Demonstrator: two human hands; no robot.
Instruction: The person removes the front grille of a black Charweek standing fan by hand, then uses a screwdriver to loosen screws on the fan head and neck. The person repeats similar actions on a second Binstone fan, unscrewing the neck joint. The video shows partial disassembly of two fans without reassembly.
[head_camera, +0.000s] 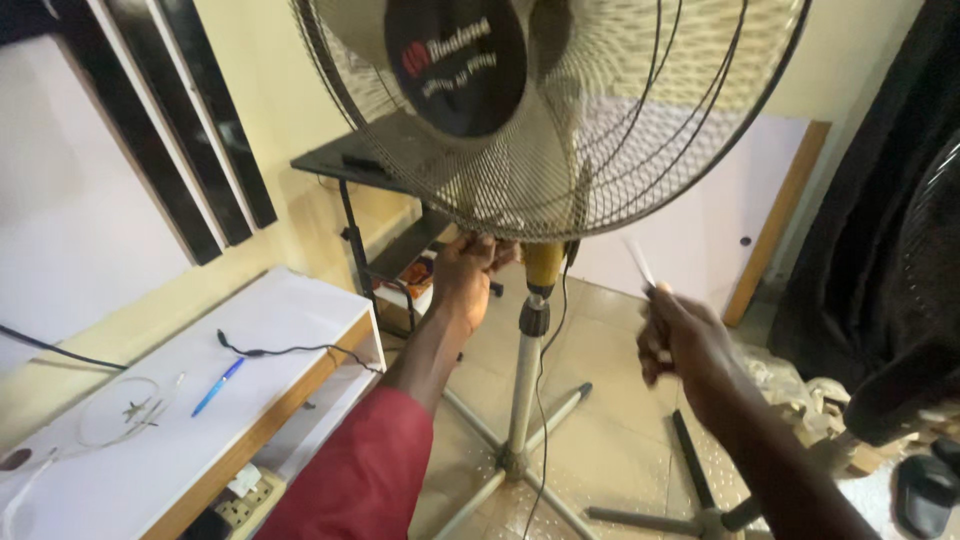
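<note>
Gold-ish fan (545, 110) with a black wire-mesh grille above the left hand (465, 272), red sleeve (365, 470), white bench (150, 440) with a blue pen (217, 386).

One tall pedestal fan with a round wire grille (560, 120) stood in view, plus the crossed metal base of a second stand (700, 510) on the tiled floor. Two bare hands showed: the left hand (465, 275) and the right hand (685, 340). One white shelf unit (180, 440) carried one blue pen (217, 386) and one thin black cable (290, 350). One black sandal (925, 490) lay at the right edge (partly cut off).
</note>
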